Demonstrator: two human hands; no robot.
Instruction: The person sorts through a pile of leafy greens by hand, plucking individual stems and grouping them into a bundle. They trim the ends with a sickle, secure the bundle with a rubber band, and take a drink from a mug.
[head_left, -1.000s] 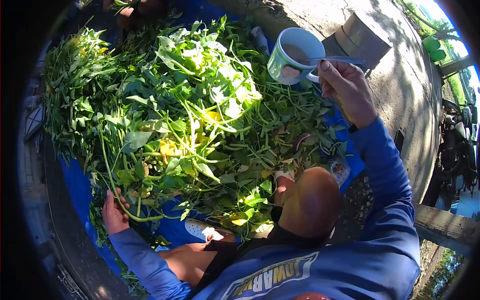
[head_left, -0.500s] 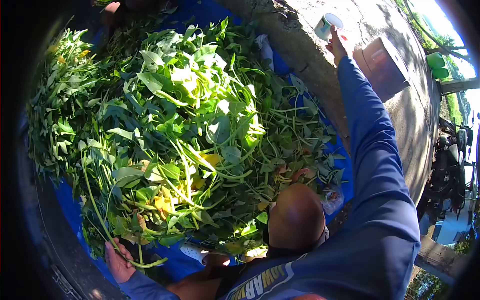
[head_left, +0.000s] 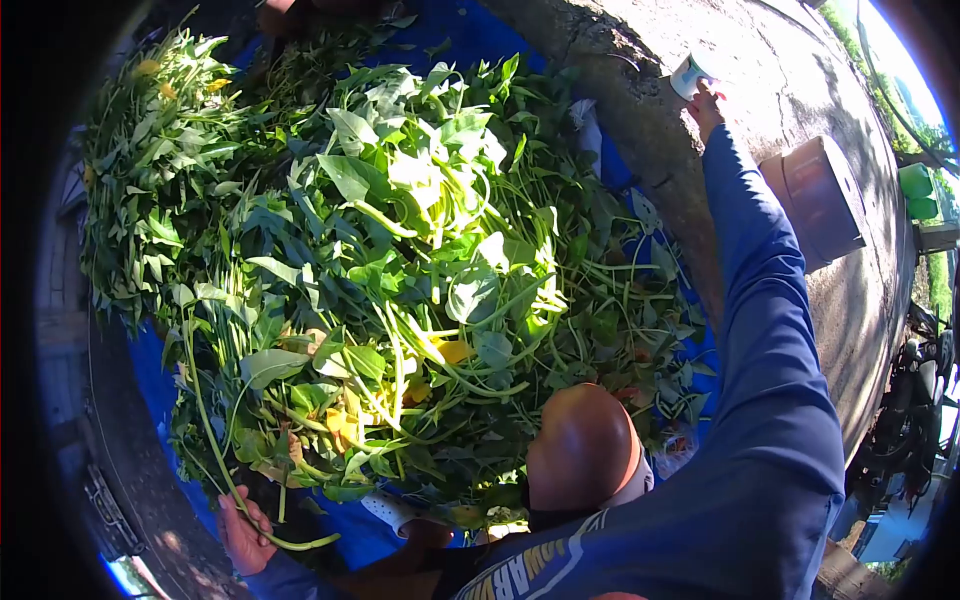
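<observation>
My left hand (head_left: 245,532), at the lower left, is closed around a long green leafy stem (head_left: 207,415); its cut end sticks out past my fingers to the right. The stem's upper part runs up alongside a big heap of leafy greens (head_left: 400,240). At the far end of my outstretched right arm, my right hand (head_left: 707,108) has its fingers closed at the near side of a small white cup (head_left: 690,74). That cup overlaps the concrete beyond the heap. My bare knee (head_left: 585,445) sits at the heap's near edge.
Under the greens lies a blue tarp (head_left: 455,25). A pinkish-brown bucket (head_left: 815,200) lies on the concrete (head_left: 640,95) right of my forearm, with a green container (head_left: 917,190) farther right. Part of another person (head_left: 285,15) shows at the top.
My view has swung, so the scene sits lower and farther right. My right hand and the cup have moved away from the bucket. My left hand keeps hold of the stem.
</observation>
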